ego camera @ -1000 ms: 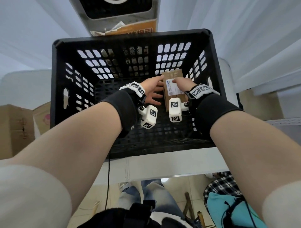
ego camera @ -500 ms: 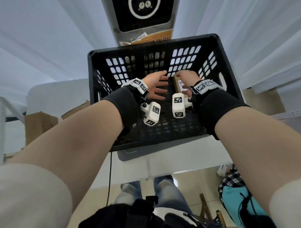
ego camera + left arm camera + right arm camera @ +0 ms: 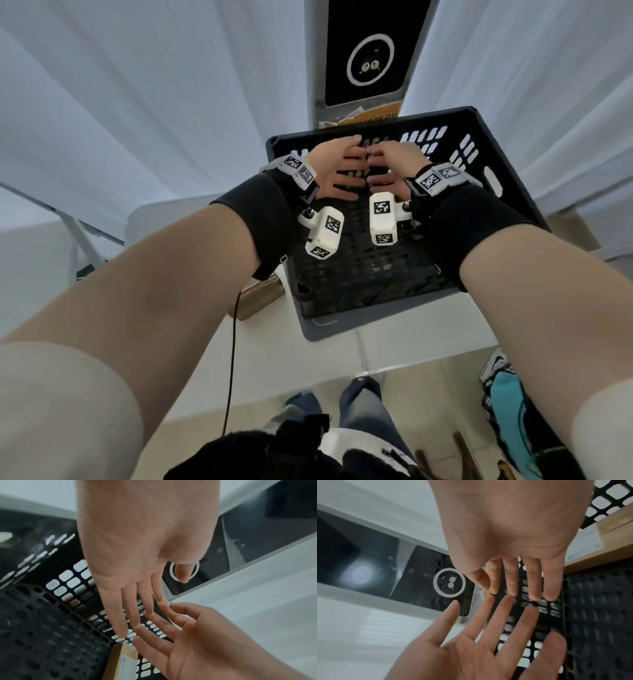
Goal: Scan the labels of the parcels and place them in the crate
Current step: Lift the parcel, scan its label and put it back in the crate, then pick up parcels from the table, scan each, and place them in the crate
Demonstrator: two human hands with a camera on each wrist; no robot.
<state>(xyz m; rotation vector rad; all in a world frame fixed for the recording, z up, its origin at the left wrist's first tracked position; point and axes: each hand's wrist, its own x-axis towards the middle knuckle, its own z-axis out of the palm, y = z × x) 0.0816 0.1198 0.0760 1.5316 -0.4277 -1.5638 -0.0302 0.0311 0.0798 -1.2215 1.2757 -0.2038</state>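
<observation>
A black perforated crate [image 3: 376,270] stands on a white table. Both hands hover over its far half with fingers spread and nothing in them: my left hand [image 3: 339,171] and my right hand [image 3: 388,169], fingertips almost meeting. A brown cardboard parcel [image 3: 123,661] with a white label lies on the crate floor by the far wall, below the fingers and apart from them. The right wrist view shows the parcel [image 3: 599,536] behind my right hand [image 3: 513,547]. The head view hides it under the hands.
A tall grey device with a dark panel and a white ring [image 3: 370,65] stands just behind the crate. White curtains hang on both sides. A cardboard box [image 3: 257,301] sits left of the crate, a black cable [image 3: 233,342] hangs down, and a teal bag [image 3: 513,411] lies on the floor.
The right hand has let go of the parcel, which stays in the crate. Both hands have risen off it and spread open. The head view has tilted up and left.
</observation>
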